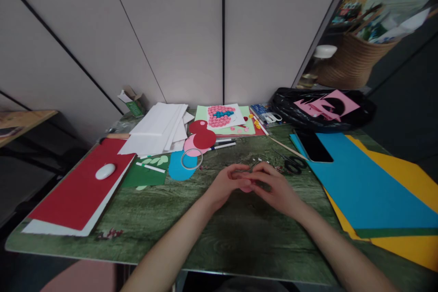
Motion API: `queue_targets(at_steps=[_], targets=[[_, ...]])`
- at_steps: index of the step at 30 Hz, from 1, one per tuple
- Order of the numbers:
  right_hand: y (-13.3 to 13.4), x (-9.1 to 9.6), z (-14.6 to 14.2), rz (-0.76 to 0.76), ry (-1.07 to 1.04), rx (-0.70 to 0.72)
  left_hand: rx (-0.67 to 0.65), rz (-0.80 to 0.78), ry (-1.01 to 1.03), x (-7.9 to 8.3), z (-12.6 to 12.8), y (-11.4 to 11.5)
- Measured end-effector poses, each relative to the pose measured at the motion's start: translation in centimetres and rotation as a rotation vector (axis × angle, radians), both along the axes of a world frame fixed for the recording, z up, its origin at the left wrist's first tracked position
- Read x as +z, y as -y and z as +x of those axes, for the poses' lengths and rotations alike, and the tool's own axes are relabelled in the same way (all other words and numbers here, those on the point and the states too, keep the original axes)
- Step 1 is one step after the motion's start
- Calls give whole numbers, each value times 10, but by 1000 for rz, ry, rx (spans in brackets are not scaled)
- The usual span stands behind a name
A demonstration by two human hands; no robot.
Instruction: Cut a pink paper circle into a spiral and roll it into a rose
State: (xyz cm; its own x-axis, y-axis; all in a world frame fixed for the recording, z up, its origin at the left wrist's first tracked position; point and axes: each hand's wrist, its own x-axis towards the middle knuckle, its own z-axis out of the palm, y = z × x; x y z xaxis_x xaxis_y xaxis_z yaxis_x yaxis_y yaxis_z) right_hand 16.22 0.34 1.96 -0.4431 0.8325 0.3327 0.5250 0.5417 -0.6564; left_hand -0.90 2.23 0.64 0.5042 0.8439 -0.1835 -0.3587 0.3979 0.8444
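Observation:
My left hand (227, 183) and my right hand (273, 187) meet over the middle of the green table (205, 232). Their fingertips pinch together on a small pink paper piece (246, 185), most of it hidden by the fingers. Both hands hover just above the tabletop. Tiny paper scraps (262, 160) lie just beyond them, and black scissors (294, 163) rest to the right of my right hand.
Red sheet (80, 189) with a white oval object (105, 171) at left. White paper stack (159, 128), blue and red paper circles (203, 139), a pink-dotted heart card (221, 116) behind. Blue and yellow sheets (369, 187) with a phone (313, 146) at right; black bag (321, 107).

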Motion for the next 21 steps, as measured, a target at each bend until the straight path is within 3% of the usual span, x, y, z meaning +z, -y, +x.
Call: queue_targets(at_steps=[9,21], targets=[[1,-3,-4,61,-33,-146,93,-36,41,0,7,8],[1,-7,-5,58,-48,-123,138,-5,2,0,8,10]])
